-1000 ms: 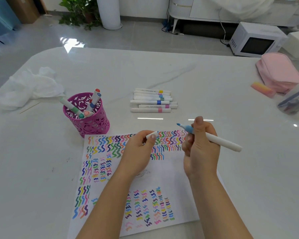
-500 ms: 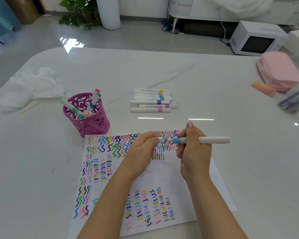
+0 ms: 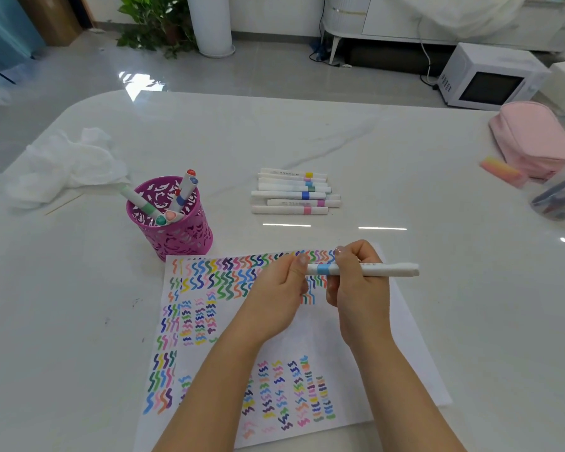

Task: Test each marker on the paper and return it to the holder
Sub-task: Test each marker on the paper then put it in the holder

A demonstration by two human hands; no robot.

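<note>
Fingers of the right hand grip the barrel of the marker, lying level left-to-right just above the paper, the left hand pinching its left end, and the holder stands far-left, nearer that left hand.

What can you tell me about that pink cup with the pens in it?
The holder is a round magenta cup, seemingly metal, its wall pierced with a leafy cut-out pattern. It stands upright on the white table, just beyond the paper's far left corner. Several capped markers lean inside it.
</note>
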